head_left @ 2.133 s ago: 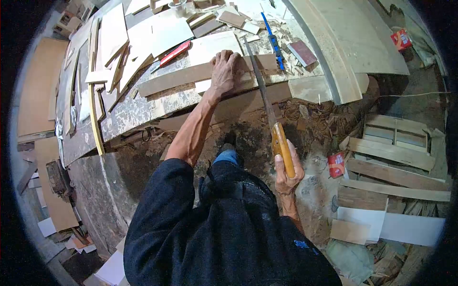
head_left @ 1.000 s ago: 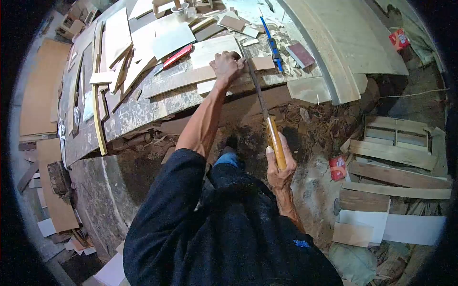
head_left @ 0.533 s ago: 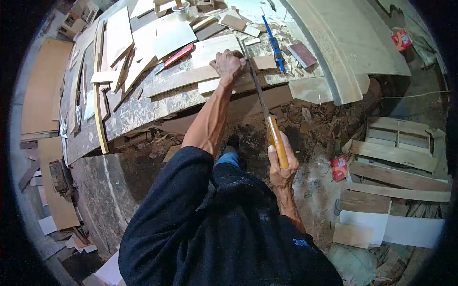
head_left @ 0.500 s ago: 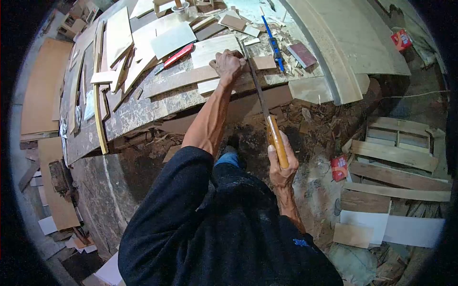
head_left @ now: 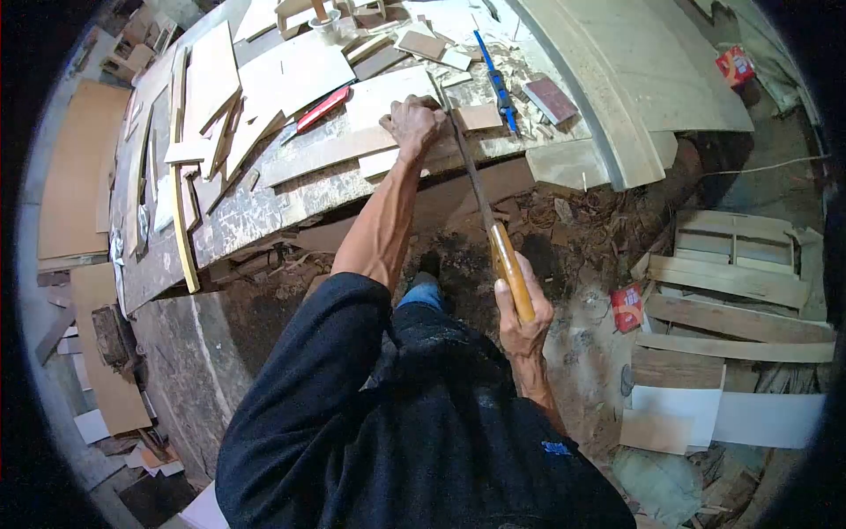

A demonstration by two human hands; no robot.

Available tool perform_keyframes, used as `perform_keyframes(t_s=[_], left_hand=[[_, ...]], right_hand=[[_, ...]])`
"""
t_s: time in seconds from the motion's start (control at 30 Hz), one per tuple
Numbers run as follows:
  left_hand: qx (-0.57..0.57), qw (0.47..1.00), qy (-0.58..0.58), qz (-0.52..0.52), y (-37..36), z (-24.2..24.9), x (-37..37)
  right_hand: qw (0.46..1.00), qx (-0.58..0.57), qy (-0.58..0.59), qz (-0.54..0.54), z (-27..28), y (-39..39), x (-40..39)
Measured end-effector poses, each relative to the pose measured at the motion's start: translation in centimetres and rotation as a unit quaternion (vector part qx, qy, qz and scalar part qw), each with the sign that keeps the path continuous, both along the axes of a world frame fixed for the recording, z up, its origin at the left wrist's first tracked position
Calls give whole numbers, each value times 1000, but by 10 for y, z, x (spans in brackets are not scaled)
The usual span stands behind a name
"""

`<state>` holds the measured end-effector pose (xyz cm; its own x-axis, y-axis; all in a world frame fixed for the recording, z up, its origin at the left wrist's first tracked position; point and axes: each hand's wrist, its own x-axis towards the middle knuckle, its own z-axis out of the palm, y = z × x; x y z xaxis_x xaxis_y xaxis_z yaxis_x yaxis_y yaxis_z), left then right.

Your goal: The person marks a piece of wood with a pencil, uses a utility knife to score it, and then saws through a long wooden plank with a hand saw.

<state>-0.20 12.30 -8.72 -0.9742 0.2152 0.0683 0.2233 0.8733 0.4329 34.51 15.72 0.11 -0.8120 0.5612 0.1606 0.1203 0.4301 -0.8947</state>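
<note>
My left hand (head_left: 412,126) presses with bent fingers on a long wood strip (head_left: 330,154) that lies along the front of the workbench. My right hand (head_left: 523,304) is wrapped round the yellow handle of a saw (head_left: 470,167), low in front of the bench edge. The saw's narrow blade runs up to the strip, just right of my left fingers. Under the strip is a pale board (head_left: 388,95). A red cutter (head_left: 323,109) lies to the left, and a blue clamp-like tool (head_left: 499,85) to the right.
Boards and offcuts (head_left: 211,75) cover the left of the workbench (head_left: 256,216). A reddish block (head_left: 551,100) lies near the right. A curved panel (head_left: 608,97) stretches along the bench's right side. Wooden frames (head_left: 740,278) and a red packet (head_left: 627,308) are on the floor at right.
My right hand and the saw handle have shifted slightly down, toward my body. My left hand stays on the strip. The whole view has shifted a little.
</note>
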Motion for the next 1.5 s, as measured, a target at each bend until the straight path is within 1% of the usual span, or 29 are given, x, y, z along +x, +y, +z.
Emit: perform_keyframes(t_s=[0.03,0.17,0.27,0.3,0.4,0.43,0.57,0.7,0.8,0.9,1.0,1.07,1.13,1.23,1.33,1.37,1.47,1.5], left_hand=[[-2,1000,4,-3,-1,1,2],[-5,1000,-2,-15,-2,11,7],[-27,999,-10,-20,-2,3,-3],[-9,1000,1,-21,-2,5,1],[-2,1000,-10,-11,-1,3,-1],[-3,1000,-16,-14,-1,3,0],[-9,1000,-10,-14,-1,7,2],[-5,1000,-7,-22,-2,10,4],[11,999,-38,-14,-2,18,8],[21,998,-50,-21,-3,17,7],[6,999,-33,-22,-2,13,4],[-7,999,-43,-29,-2,14,3],[-19,999,-29,-17,0,10,1],[-14,1000,-14,-22,-2,-3,-5],[-15,1000,3,-21,-2,0,-2],[-19,1000,10,-18,-2,3,1],[-19,1000,20,-13,-2,1,-1],[-16,1000,14,-13,-1,3,-1]], right_hand=[[999,-23,-27,1,8,-1,0],[1000,-21,-8,-6,-5,4,-22],[1000,-16,-4,-14,-6,3,-20],[999,-30,-19,-1,2,2,-13],[1000,5,20,-2,-1,0,0],[1000,-10,11,-9,3,-2,-1],[1000,-4,-9,-12,-1,3,-27],[999,-39,-5,-10,1,0,-11],[999,-31,16,-13,1,-1,1],[999,-36,2,-4,0,3,-21],[1000,-29,11,-4,-2,6,-36],[999,-28,24,-16,-12,5,-27],[1000,-28,3,-5,4,2,-8],[1000,-23,-3,-10,5,0,4],[999,-30,-8,-9,6,5,-17],[1000,-18,12,-4,-3,7,-27],[999,-25,-18,9,3,10,-36],[1000,-21,4,8,8,8,-33]])
